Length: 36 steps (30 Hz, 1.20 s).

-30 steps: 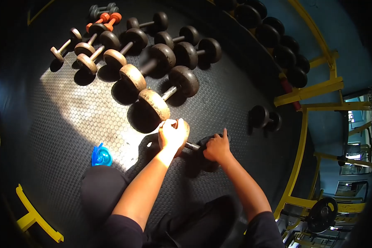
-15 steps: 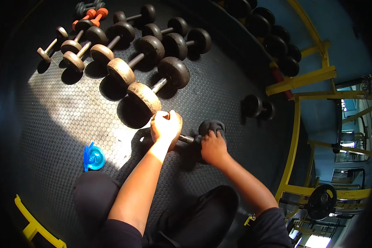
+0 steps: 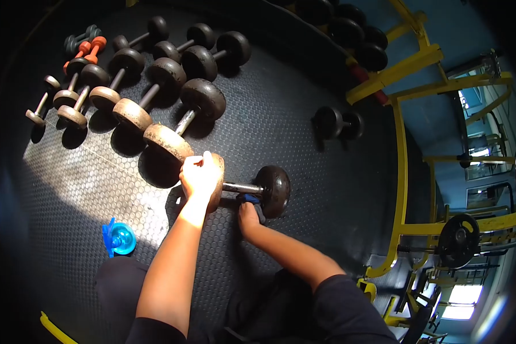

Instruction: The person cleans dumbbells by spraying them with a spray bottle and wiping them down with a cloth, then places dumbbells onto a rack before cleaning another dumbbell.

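Black rubber flooring [image 3: 304,166] with raised studs, sunlit in a patch at left. Nearest, at lower left, dark-clothed knee [image 3: 120,281]; just beyond, translucent blue bottle [image 3: 122,238] on its side. Ahead, round-headed dumbbell [image 3: 241,187] on the floor, metal handle crosswise. Left hand [image 3: 200,176] clamped over its left head, in bright sun. Right hand [image 3: 249,218] apart from the left, closed around bunched dark cloth [image 3: 260,213] with a blue part, against the right head's near side, below the handle; fingers mostly hidden. Beyond the left hand, rows of larger dumbbells [image 3: 166,140], heads tan in sun, dark in shade; farther, orange dumbbells [image 3: 96,49]. Off right, lone black dumbbell [image 3: 329,123]. Farther still, yellow steel rack [image 3: 404,71] and weight plate [image 3: 459,241] by a blue wall [image 3: 404,120].
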Each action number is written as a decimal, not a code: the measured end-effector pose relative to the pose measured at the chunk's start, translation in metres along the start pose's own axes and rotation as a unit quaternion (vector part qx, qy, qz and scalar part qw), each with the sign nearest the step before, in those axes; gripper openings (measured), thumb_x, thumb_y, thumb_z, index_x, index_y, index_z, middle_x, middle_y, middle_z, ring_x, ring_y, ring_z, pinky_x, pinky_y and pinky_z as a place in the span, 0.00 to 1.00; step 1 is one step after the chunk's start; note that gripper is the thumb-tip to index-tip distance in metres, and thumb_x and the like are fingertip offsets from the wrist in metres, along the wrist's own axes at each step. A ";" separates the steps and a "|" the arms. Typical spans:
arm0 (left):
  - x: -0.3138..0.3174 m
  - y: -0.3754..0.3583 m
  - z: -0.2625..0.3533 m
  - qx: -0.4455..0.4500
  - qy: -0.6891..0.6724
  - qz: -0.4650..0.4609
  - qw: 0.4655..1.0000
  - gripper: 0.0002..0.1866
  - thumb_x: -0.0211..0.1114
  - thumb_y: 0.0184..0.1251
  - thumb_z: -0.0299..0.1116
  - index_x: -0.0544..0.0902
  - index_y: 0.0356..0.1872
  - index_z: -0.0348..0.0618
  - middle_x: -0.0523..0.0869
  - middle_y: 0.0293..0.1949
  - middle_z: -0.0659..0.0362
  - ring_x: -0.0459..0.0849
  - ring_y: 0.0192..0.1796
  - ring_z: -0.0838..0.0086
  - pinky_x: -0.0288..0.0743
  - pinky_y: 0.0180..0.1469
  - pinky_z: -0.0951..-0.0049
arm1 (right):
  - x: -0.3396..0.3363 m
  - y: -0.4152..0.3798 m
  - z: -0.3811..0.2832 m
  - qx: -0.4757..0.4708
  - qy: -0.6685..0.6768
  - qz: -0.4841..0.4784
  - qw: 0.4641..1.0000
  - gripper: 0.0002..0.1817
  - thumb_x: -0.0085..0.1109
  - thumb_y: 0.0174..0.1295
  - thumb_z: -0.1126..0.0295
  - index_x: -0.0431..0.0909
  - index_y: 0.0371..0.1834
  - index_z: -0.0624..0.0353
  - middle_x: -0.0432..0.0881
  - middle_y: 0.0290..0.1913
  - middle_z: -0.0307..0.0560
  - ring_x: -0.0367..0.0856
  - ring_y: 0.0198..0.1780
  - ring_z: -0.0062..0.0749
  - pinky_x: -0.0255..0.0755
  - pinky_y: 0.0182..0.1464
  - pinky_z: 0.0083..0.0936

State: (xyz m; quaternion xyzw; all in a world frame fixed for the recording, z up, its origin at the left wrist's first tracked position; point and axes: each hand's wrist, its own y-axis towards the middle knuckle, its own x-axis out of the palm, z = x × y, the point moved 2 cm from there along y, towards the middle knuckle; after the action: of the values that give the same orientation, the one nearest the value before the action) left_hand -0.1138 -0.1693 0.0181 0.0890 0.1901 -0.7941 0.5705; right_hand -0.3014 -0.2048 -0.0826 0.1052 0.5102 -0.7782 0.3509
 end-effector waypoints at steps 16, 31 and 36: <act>-0.004 -0.006 0.005 -0.004 -0.018 -0.022 1.000 0.18 0.66 0.66 0.43 0.83 0.37 0.33 0.89 0.35 0.49 0.88 0.39 0.64 0.80 0.47 0.68 | -0.104 -0.122 0.156 0.137 0.589 0.304 0.736 0.25 0.54 0.66 0.66 0.69 0.62 0.71 0.77 0.60 0.61 0.72 0.65 0.54 0.69 0.64 0.39; -0.009 -0.016 -0.002 0.023 -0.090 -0.035 0.995 0.12 0.67 0.68 0.33 0.82 0.41 0.32 0.87 0.35 0.56 0.84 0.36 0.77 0.80 0.42 0.75 | -0.075 -0.019 0.095 0.096 0.509 0.211 0.829 0.10 0.52 0.65 0.68 0.83 0.41 0.58 0.87 0.41 0.49 0.86 0.49 0.43 0.72 0.60 0.48; -0.008 -0.017 -0.004 0.018 -0.126 -0.037 0.991 0.10 0.67 0.67 0.31 0.82 0.42 0.33 0.87 0.36 0.58 0.84 0.36 0.79 0.80 0.42 0.76 | -0.093 -0.057 0.115 0.104 0.320 0.065 0.939 0.21 0.44 0.69 0.67 0.76 0.61 0.59 0.85 0.53 0.52 0.80 0.60 0.49 0.40 0.76 0.55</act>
State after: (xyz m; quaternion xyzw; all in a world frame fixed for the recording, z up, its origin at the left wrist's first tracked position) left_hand -0.1270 -0.1563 0.0210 -0.0086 0.1058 -0.8225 0.5587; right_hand -0.2484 -0.2508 0.0591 0.4180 0.5039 -0.7273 0.2061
